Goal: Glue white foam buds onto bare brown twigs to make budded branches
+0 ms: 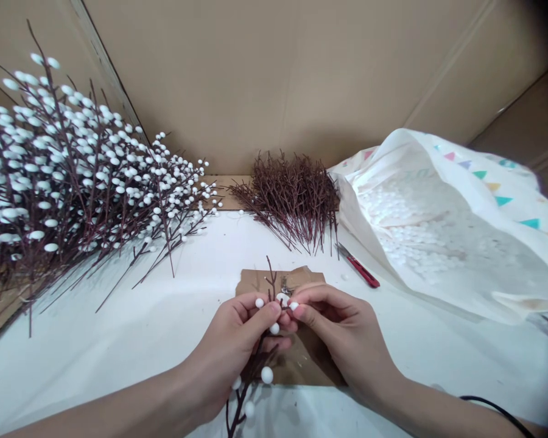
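My left hand [244,331] is closed around a dark brown twig [241,404], its thumb and fingers pinching the stem near a fork. Several white berries sit on the twig's side shoots, one [267,375] below the hand. Bare tips of the twig point up past the fingers. Between the thumb and forefinger of my right hand [335,319] is a small white berry [293,306], touching the end of a short shoot. Both hands are close together over a piece of brown cardboard [308,365].
Berry-covered branches [86,176] are heaped at the left. Bare brown twigs [296,194] lie at the back centre. A red cutter [363,272] rests beside an open white bag [442,243] of white berries. A black cable [495,406] runs at lower right.
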`<control>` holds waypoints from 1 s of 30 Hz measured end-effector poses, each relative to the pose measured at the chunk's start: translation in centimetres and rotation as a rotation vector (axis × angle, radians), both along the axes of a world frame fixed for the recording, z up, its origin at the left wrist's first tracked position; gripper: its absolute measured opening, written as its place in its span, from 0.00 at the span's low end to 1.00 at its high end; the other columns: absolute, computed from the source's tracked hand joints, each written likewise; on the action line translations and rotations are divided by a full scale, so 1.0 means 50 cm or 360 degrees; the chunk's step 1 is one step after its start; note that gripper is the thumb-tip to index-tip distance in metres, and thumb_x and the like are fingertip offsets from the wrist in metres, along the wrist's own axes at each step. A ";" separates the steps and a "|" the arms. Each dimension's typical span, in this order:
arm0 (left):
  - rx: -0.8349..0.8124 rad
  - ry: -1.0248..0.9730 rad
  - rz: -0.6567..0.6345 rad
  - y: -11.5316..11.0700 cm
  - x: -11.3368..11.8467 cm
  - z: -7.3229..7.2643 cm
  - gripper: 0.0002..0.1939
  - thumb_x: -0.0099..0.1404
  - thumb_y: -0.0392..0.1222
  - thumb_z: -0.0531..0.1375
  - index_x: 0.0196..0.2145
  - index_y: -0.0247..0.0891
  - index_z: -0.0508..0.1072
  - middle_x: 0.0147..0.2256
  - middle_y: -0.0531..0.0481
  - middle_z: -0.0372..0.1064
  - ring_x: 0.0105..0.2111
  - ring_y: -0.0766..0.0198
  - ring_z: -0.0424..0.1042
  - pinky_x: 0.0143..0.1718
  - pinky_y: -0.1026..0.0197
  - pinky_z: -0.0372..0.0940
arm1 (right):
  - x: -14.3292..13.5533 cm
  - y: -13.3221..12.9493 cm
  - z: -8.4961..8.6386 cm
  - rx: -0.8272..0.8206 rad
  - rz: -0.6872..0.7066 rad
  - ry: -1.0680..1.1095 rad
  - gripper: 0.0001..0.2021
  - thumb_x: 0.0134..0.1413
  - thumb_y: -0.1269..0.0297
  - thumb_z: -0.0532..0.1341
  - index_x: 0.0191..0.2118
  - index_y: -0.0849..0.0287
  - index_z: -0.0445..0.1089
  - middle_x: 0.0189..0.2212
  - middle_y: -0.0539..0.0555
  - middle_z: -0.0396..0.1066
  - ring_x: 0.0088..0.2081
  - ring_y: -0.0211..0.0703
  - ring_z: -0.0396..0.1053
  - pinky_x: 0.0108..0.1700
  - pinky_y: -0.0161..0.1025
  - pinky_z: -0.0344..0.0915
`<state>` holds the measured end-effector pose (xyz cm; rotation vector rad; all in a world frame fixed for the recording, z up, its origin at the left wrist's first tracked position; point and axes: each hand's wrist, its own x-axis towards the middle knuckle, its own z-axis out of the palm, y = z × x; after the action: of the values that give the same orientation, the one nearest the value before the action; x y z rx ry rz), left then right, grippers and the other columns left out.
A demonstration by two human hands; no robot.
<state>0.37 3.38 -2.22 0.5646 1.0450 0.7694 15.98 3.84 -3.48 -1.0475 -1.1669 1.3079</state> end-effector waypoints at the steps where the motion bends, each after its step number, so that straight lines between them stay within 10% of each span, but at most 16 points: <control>1: -0.0002 0.0005 -0.0001 0.000 0.000 0.000 0.11 0.60 0.46 0.65 0.27 0.35 0.73 0.29 0.51 0.74 0.28 0.71 0.73 0.35 0.69 0.68 | 0.000 0.000 0.000 -0.0016 0.0010 0.0008 0.02 0.48 0.68 0.68 0.28 0.56 0.76 0.26 0.49 0.75 0.28 0.35 0.73 0.31 0.29 0.71; 30: 0.0015 0.0001 0.0089 0.001 0.006 -0.001 0.10 0.60 0.45 0.66 0.29 0.34 0.74 0.31 0.50 0.75 0.31 0.70 0.73 0.38 0.69 0.70 | -0.012 -0.004 -0.007 -0.0001 -0.0119 -0.0096 0.03 0.48 0.65 0.68 0.27 0.56 0.77 0.27 0.51 0.75 0.28 0.37 0.72 0.32 0.32 0.71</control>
<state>0.67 3.45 -2.29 0.5457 1.0615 0.8237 15.39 3.65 -3.82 -1.1273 -1.1613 1.2258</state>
